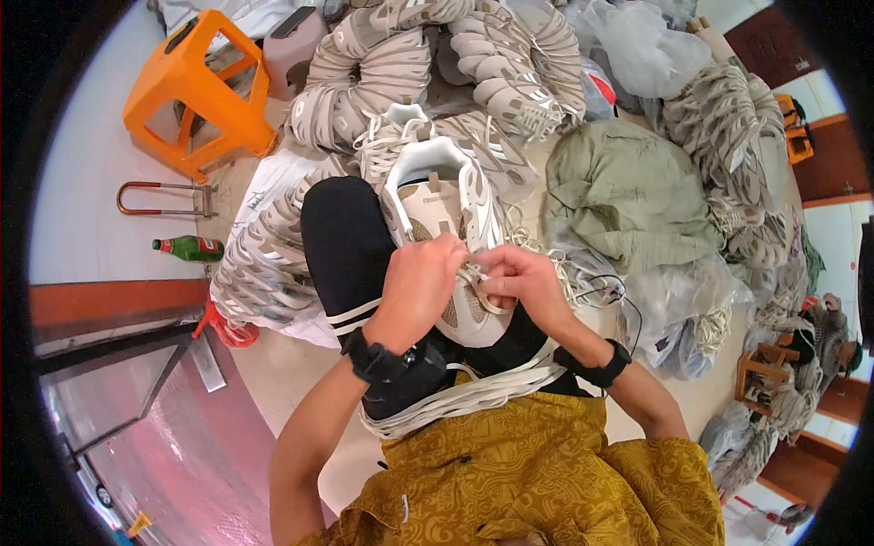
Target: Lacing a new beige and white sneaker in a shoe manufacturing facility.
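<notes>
A white and beige sneaker (431, 196) rests across my lap, its opening turned away from me and its toe toward me. My left hand (421, 284) is closed over the near side of its lacing, the fingertips pinched at a white shoelace (474, 271). From the right, my right hand (528, 284) pinches the same lace close to the eyelets, with thumb and forefinger together. The fingertips of both hands almost meet and partly hide the eyelets. A bundle of loose white laces (473, 398) lies across my thighs, below my wrists.
Rows of stacked shoe uppers (364, 86) lie ahead, with more stacks (724, 127) at the right. An orange stool (200, 96) and a green bottle (188, 247) are at the left. To the right lie a grey-green sack (628, 196) and clear plastic bags (678, 309).
</notes>
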The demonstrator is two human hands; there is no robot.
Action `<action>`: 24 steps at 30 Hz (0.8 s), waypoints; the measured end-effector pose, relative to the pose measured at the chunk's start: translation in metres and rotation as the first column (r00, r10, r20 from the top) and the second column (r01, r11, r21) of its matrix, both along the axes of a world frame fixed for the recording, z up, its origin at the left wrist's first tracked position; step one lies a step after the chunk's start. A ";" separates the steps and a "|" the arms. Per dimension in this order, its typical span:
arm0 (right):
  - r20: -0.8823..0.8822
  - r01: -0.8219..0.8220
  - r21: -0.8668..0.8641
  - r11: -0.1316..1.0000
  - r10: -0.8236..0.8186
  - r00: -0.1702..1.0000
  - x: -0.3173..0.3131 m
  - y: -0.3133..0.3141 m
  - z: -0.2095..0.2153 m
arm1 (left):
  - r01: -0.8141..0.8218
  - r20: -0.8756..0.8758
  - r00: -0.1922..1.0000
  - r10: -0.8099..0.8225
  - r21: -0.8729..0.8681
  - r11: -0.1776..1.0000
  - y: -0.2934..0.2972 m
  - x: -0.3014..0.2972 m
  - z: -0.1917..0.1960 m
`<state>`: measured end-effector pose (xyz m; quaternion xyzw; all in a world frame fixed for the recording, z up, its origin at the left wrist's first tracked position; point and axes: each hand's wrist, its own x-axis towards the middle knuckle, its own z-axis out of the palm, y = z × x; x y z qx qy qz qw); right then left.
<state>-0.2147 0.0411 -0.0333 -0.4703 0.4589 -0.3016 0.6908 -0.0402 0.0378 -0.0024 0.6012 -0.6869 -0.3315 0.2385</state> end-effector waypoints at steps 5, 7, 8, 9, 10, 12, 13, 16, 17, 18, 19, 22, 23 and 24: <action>-0.224 -0.008 0.128 0.992 0.036 0.974 -0.007 -0.012 -0.005 | 0.070 0.263 0.962 -0.071 0.013 0.997 -0.011 -0.011 -0.011; -0.303 -0.032 -0.002 0.999 0.030 0.952 -0.006 -0.011 -0.005 | 0.071 0.258 0.963 -0.076 0.032 0.997 -0.011 -0.012 -0.012; -0.344 -0.073 -0.186 0.980 0.004 0.939 -0.005 -0.010 -0.005 | 0.088 0.268 0.958 -0.102 0.065 0.994 -0.010 -0.013 -0.012; -0.393 -0.131 -0.361 0.923 -0.023 0.919 -0.005 -0.009 -0.006 | 0.074 0.250 0.964 -0.089 0.068 0.995 -0.009 -0.013 -0.012; -0.378 -0.118 -0.364 0.924 -0.031 0.925 -0.005 -0.008 -0.006 | 0.067 0.234 0.968 -0.092 0.111 0.992 -0.009 -0.014 -0.012; -0.422 -0.103 -0.371 0.923 -0.069 0.904 -0.005 -0.007 -0.008 | 0.061 0.243 0.967 -0.078 0.075 0.995 -0.008 -0.015 -0.014; -0.411 -0.110 -0.362 0.926 -0.053 0.910 -0.005 -0.007 -0.008 | 0.067 0.254 0.963 -0.088 0.091 0.994 -0.007 -0.015 -0.015; -0.400 -0.089 -0.472 0.877 -0.124 0.908 -0.004 -0.008 -0.010 | 0.053 0.260 0.963 -0.069 0.068 0.996 -0.007 -0.018 -0.016; -0.420 -0.090 -0.457 0.885 -0.125 0.899 -0.004 -0.008 -0.010 | 0.059 0.263 0.962 -0.075 0.068 0.996 -0.007 -0.018 -0.016; -0.458 -0.110 -0.428 0.897 -0.110 0.882 -0.004 -0.009 -0.010 | 0.048 0.271 0.960 -0.066 0.075 0.996 -0.007 -0.019 -0.016; -0.441 -0.091 -0.443 0.892 -0.128 0.888 -0.004 -0.010 -0.011 | 0.035 0.276 0.960 -0.055 0.077 0.996 -0.007 -0.019 -0.016; -0.441 -0.113 -0.438 0.892 -0.103 0.892 -0.005 -0.012 -0.010 | 0.036 0.262 0.963 -0.054 0.072 0.997 -0.007 -0.020 -0.016; -0.443 -0.105 -0.417 0.903 -0.102 0.891 -0.006 -0.012 -0.010 | 0.027 0.268 0.963 -0.042 0.058 0.998 -0.007 -0.020 -0.015; -0.435 -0.104 -0.400 0.911 -0.089 0.896 -0.006 -0.012 -0.010 | 0.028 0.268 0.962 -0.044 0.061 0.998 -0.007 -0.020 -0.015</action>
